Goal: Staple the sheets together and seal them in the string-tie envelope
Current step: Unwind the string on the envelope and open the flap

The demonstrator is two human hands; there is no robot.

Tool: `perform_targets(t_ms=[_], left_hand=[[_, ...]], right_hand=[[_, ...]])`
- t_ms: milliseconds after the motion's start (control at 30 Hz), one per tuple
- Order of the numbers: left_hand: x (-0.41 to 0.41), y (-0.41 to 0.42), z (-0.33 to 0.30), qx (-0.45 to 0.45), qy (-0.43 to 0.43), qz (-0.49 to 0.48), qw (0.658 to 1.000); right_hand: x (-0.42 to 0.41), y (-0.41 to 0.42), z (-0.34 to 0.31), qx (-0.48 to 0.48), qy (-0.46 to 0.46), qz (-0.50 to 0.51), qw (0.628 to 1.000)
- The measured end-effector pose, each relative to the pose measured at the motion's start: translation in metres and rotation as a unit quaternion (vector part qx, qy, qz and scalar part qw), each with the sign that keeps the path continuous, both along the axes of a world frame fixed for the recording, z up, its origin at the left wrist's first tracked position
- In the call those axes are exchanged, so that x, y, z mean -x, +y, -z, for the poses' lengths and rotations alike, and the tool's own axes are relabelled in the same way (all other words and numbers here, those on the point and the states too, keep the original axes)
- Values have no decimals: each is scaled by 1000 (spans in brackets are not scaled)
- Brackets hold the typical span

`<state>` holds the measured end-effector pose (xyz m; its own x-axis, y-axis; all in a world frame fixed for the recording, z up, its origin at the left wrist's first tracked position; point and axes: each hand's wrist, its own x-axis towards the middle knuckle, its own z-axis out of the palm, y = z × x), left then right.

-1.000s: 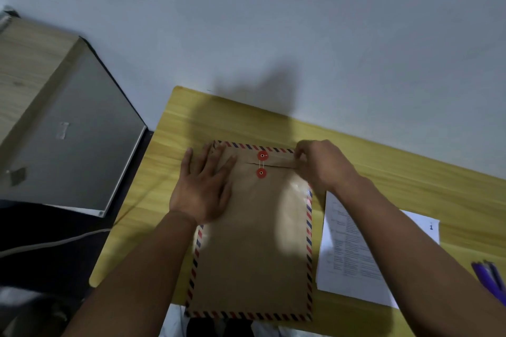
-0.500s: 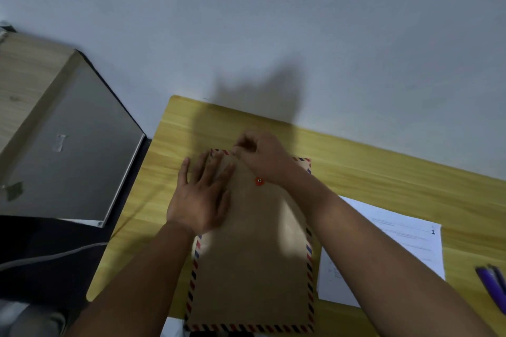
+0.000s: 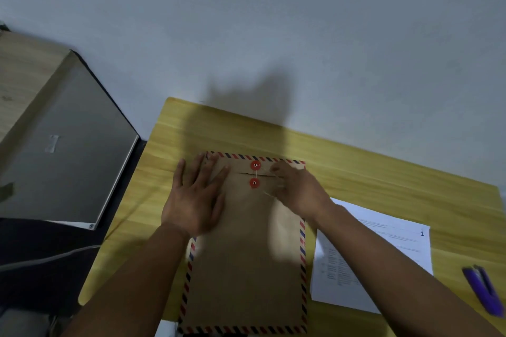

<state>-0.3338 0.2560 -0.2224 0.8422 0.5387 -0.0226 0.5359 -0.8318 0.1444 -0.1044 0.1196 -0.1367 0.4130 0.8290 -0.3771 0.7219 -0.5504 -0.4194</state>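
Pressing flat on the envelope near its upper left corner, the left hand lies with fingers straight and spread, a grip that holds nothing and, I judge, only pins the paper so it cannot slide or lift while the string is worked. The right hand sits just right of the two red discs, fingers curled as if pinching the thin string; motion blur hides whether the string is truly between the fingertips, though a pale strand shows at its knuckles. The flap is folded down and a short run of string already joins the upper disc to the lower, so the winding looks begun but not finished. The envelope lies lengthwise at the centre of the frame on a yellow wooden desk, its near edge overhanging toward the viewer. A printed sheet lies to its right on the desk, and a purple object, perhaps the stapler, at the far right edge. A grey wall fills the top; a shut laptop rests on another surface at the left.
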Motion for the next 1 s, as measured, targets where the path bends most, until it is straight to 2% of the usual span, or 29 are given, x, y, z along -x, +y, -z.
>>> perform_targets(t_ms=[133, 200, 333, 467, 533, 667, 800, 867, 1000], left_hand=[[0, 0, 0, 3, -13, 0, 1000], [0, 0, -1, 5, -17, 1, 1000], [0, 0, -3, 0, -10, 2, 1000], [0, 1, -4, -1, -1, 5, 1000], [0, 1, -3, -3, 5, 7, 1000], [0, 1, -1, 5, 1, 11, 1000], [1, 1, -2, -1, 4, 13, 1000], [1, 2, -1, -4, 2, 11, 1000], [0, 1, -3, -2, 0, 6, 1000]], right_hand=[[-23, 22, -7, 47, -175, -26, 983], [-30, 39, -7, 38, -197, -9, 980], [-27, 72, -1, -44, -112, 51, 991], [5, 90, 8, -159, -10, 54, 986], [24, 89, 17, -183, 61, 48, 980], [52, 65, 27, -167, 195, 5, 966], [57, 26, 34, -102, 337, 34, 935], [48, 10, 38, -47, 328, 30, 943], [15, -8, 26, 26, 231, 18, 973]])
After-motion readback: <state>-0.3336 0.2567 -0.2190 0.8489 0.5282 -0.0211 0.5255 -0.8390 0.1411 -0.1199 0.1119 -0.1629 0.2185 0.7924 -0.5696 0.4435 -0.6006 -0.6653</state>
